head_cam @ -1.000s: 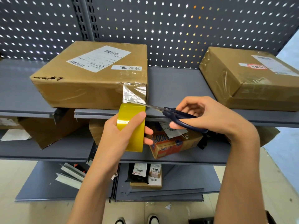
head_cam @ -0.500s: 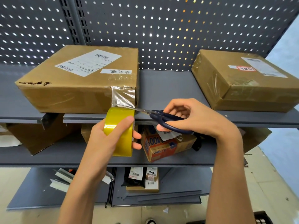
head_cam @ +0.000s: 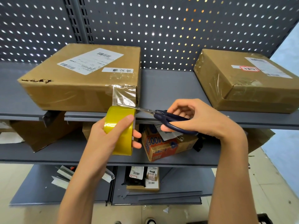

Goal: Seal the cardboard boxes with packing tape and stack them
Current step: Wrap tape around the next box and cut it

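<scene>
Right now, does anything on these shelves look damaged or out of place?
Yes. The left box has a ragged tear along its top front edge near the left corner, and the tape strip on its front is wrinkled. The printed carton on the middle shelf lies tilted. Scraps of paper litter the floor.

place: parcel stockroom or shop back room | shelving: grey metal shelves (head_cam: 169, 88) on perforated back panel (head_cam: 161, 29) | stock: labelled cardboard boxes (head_cam: 84, 78), small barcoded parcels (head_cam: 142, 178) on lower shelf | floor: pale tiles (head_cam: 267, 183)
</scene>
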Motion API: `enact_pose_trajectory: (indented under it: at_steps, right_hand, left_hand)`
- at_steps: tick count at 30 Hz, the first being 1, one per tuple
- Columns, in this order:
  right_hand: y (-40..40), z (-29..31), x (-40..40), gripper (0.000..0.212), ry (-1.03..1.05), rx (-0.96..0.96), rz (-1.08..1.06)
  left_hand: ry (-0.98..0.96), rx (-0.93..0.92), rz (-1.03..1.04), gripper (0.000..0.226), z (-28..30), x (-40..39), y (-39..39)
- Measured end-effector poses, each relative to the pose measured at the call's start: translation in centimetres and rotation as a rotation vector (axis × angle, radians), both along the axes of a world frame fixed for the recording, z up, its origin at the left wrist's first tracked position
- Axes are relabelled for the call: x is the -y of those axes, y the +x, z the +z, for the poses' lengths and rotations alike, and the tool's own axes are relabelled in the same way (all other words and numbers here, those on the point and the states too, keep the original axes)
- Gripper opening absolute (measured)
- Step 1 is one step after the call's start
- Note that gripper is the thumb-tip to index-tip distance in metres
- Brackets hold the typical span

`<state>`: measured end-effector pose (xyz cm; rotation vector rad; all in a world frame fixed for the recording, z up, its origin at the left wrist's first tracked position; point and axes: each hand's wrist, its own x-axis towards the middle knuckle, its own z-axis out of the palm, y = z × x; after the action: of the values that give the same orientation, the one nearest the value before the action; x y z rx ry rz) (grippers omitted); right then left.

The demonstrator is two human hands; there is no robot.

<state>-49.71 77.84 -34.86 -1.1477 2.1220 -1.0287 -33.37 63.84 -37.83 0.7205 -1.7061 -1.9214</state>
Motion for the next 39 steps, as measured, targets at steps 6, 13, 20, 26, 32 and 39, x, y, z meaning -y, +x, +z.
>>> enact_pose_trajectory:
  at_steps: [6,13,20,26,32,39]
  right_hand:
    - [-0.3,-0.2,0.5,0.050,-0.002,0.003,0.004]
    - [-0.6,-0.4,1.0,0.048,-0.029,-0.018,0.022]
    - [-0.8,-0.3,0.9,0.026,-0.046,-0.047,0.025]
    - [-0.9,-0.4,1.1,0.020,-0.059,-0.089,0.000]
    - [-0.7,-0.6,1.1,0.021,-0.054,-0.115,-0.022]
    - [-0.5,-1.0,1.0,0.023,-0.038,-0.102,-0.028]
  left_hand:
    - [0.006,-0.004,-0.004,0.035,0.0,0.0,0.0]
    - [0.006,-0.005,-0.001,0.036,-0.1,0.1,0.0]
    - [0.007,-0.006,0.011,0.035,-0.2,0.1,0.1]
    - [0.002,0.000,0.013,0.032,-0.5,0.3,0.1]
    - [0.015,-0.013,0.020,0.031,-0.5,0.1,0.2]
    - [0.002,-0.002,0.046,0.036,-0.7,0.1,0.2]
